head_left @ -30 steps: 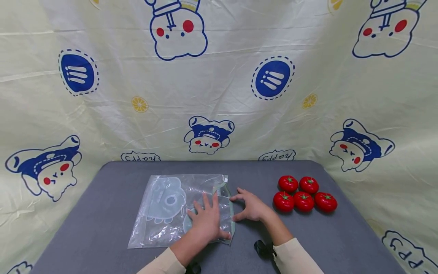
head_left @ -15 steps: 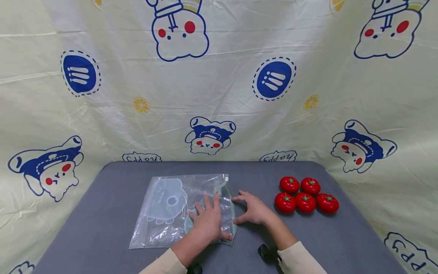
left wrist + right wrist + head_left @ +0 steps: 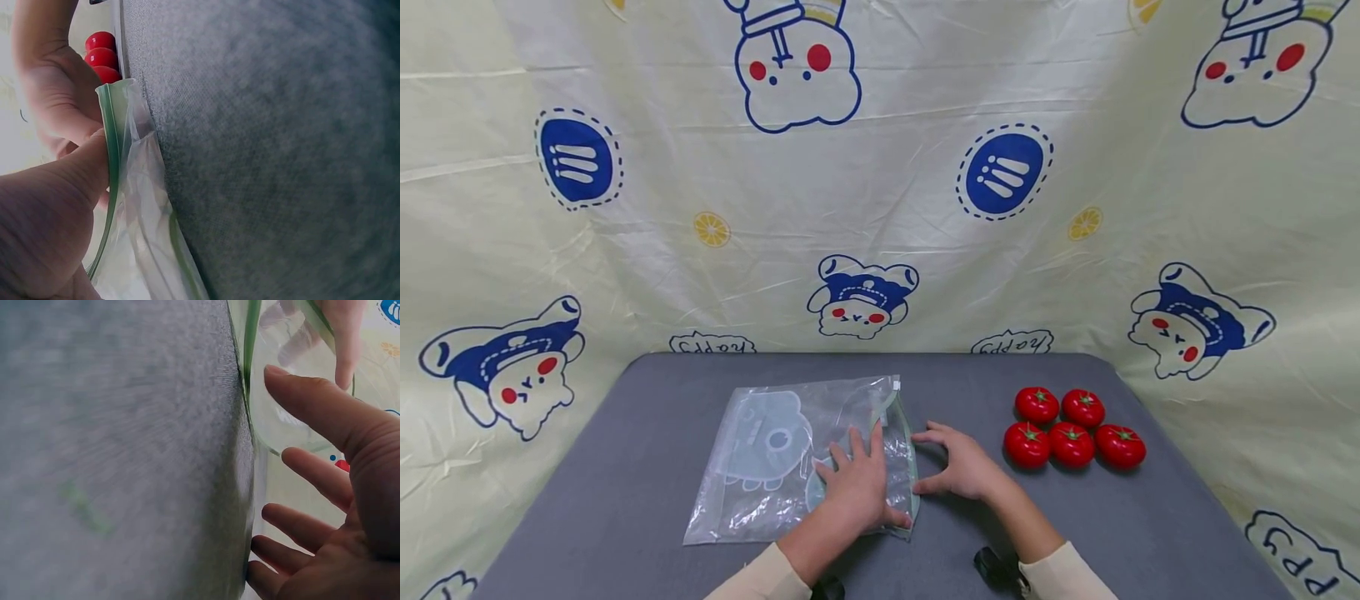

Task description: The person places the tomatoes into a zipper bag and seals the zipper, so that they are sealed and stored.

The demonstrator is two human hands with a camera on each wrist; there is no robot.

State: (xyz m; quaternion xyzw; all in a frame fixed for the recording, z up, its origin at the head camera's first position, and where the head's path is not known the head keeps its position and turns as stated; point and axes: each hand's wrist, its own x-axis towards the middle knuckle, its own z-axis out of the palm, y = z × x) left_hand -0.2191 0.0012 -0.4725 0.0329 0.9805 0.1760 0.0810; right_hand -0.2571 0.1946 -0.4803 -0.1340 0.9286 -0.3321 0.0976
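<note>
The plastic bag point(image 3: 786, 471) is glossy, the tabletop point(image 3: 625, 483) matt.

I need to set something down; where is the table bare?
The flat grey table is bare left of the clear plastic zip bag, beyond the right grip between bag and five glossy red tomatoes, and in front of the tomatoes, right of the right cream sleeve. It is crowded at the bag's green zip edge, with the left grip over the bag.

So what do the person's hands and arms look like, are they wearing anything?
The left hand and right hand have no gloves on. The left sleeve and right sleeve are plain cream. Near the right one is a rounded black thing; near the left, another dark piece peeks out.
</note>
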